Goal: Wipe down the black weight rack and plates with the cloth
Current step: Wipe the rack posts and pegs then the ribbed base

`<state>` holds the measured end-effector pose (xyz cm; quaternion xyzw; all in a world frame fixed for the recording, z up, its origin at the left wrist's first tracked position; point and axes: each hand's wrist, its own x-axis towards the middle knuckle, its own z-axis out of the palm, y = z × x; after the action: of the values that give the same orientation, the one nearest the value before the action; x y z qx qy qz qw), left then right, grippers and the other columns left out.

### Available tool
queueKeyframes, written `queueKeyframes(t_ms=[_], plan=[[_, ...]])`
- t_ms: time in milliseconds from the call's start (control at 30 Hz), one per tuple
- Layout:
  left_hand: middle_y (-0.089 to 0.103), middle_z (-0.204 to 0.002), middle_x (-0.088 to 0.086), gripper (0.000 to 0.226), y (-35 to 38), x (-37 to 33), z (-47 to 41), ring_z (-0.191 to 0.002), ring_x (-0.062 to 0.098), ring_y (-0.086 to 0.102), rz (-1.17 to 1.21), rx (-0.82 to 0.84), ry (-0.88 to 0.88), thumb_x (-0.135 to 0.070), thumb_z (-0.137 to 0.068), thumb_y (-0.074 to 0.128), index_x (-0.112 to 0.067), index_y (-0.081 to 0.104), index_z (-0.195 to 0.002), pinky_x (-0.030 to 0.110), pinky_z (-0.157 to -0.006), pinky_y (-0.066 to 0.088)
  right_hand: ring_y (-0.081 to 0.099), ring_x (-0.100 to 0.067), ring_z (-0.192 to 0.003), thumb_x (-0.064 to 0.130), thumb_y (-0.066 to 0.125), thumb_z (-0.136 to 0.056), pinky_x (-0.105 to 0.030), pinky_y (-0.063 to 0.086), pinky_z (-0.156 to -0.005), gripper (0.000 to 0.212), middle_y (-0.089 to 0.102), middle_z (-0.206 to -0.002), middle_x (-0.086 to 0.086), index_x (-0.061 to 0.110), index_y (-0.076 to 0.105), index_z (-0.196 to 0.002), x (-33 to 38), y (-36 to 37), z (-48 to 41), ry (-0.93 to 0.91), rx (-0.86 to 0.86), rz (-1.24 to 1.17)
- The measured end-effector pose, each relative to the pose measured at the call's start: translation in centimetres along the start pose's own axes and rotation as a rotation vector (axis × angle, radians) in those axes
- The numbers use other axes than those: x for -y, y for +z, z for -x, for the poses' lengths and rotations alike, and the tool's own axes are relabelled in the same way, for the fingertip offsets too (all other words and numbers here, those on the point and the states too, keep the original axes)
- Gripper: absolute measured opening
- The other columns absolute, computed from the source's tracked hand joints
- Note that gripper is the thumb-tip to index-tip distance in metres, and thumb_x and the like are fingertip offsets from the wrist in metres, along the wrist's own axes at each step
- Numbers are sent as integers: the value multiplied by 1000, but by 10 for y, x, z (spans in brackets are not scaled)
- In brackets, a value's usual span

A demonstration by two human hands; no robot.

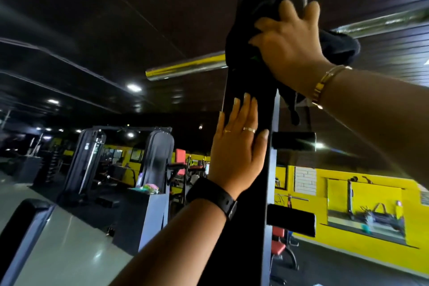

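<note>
A black upright post of the weight rack (249,227) runs up the middle of the view, seen from below. My right hand (291,42) grips a black cloth (339,47) and holds it against the post high up, where a chrome barbell (185,68) crosses. The cloth bunches round the post and hangs down on the right. My left hand (236,146), with rings and a black wristband, lies flat against the post lower down, fingers straight and pointing up. No weight plates are in view.
Black pegs (293,140) stick out to the right of the post at several heights. A black padded bench edge (25,216) is at the lower left. Cable machines (160,153) stand behind, with yellow walls (371,193) and mirrors on the right.
</note>
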<state>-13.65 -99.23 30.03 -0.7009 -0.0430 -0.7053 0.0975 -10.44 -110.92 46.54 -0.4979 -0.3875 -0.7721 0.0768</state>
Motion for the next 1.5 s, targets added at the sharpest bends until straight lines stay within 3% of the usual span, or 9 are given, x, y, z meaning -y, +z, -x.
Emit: queueKeyframes(t_ms=[100,233,333,500,600,800,967,1133,1500], plan=[[11,-162,0,62,-1,3,2,-148,10,1,4,23,23,-43,-99,23,-15,17,-154,26,-119,-7,38,-39,-120,47,44,-92,-53,35,-90,46,50,-134,-2,20,60,-125,12,-1,-11,131,137,-125],[24,-159,6,65,-2,3,5,-149,16,11,-2,16,17,-47,-98,27,-13,23,-153,35,-121,4,41,-37,-119,80,28,-78,-52,39,-88,83,41,-143,-5,27,45,-139,35,-1,9,-142,173,79],[13,-162,0,70,-3,5,11,-150,11,2,32,46,32,-53,-97,27,-16,16,-155,30,-121,-2,40,-33,-125,75,31,-84,-56,35,-96,72,38,-148,0,36,39,-144,20,4,7,-235,160,70],[0,-163,-6,70,-3,5,11,-149,6,-6,65,55,40,-61,-97,16,-23,4,-155,27,-121,-5,38,-35,-129,64,43,-89,-54,33,-100,62,38,-148,-1,30,47,-141,-10,17,-39,-52,190,-34],[1,-163,-5,71,-2,6,12,-149,6,-5,60,53,43,-60,-97,18,-21,7,-155,27,-121,-5,39,-35,-126,60,48,-88,-50,35,-97,58,41,-146,-1,27,53,-135,-11,20,-46,78,148,-69],[5,-163,-4,70,-1,8,11,-149,5,-5,52,37,35,-58,-96,22,-21,9,-155,27,-120,-4,46,-30,-117,58,45,-88,-44,37,-88,51,51,-136,2,31,58,-129,16,12,4,-120,41,-41],[3,-163,-6,70,-1,8,12,-149,5,-4,59,31,44,-57,-97,23,-20,10,-156,28,-121,-3,35,-32,-128,55,49,-90,-50,38,-94,54,42,-142,-1,30,49,-138,0,14,-19,94,179,-172],[5,-163,-5,70,-1,9,13,-149,6,-2,58,29,55,-56,-97,24,-19,13,-156,30,-121,-1,37,-39,-120,43,49,-94,-42,31,-72,44,41,-135,-8,16,53,-128,-1,20,-31,394,55,-151],[15,-161,-10,69,-4,7,11,-148,6,9,106,-13,47,-57,-94,32,-26,20,-154,30,-119,11,46,-40,-116,53,47,-91,-44,35,-74,55,53,-124,-15,11,54,-125,-30,11,-36,358,81,-136]])
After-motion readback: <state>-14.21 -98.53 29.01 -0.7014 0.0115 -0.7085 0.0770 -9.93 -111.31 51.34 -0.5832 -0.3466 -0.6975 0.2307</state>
